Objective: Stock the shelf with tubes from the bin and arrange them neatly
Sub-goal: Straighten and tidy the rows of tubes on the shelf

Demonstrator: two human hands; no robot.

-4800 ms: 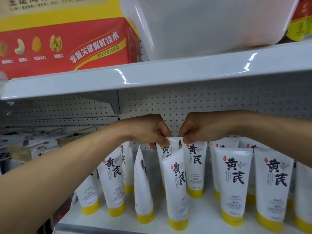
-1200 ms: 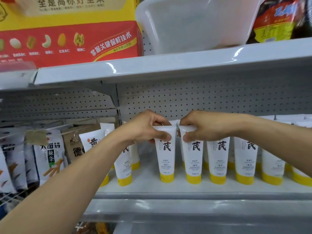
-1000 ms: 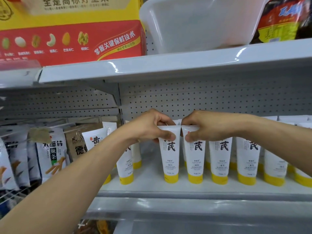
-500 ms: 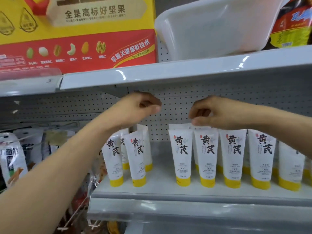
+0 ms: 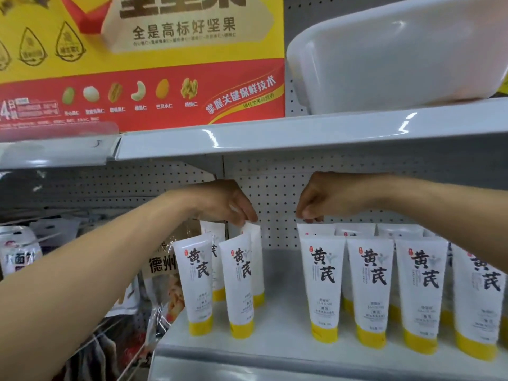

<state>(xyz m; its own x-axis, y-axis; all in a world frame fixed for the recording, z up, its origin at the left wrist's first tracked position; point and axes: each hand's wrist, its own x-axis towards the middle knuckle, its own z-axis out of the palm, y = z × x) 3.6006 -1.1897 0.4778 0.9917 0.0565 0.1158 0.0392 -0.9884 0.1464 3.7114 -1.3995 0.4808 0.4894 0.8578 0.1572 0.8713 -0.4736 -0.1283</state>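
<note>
Standing upright on white shelf: yellow-capped tubes; pegboard behind.

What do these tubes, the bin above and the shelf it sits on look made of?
Tubes: likely soft plastic, matte white, flat crimped tops. Bin: translucent plastic, smooth, cloudy, rounded corners. Shelf: probably painted metal, glossy; glare streaks on its edge.

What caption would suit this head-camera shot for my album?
Left hand and right hand at the tops of rear tubes on a shop shelf.
</note>
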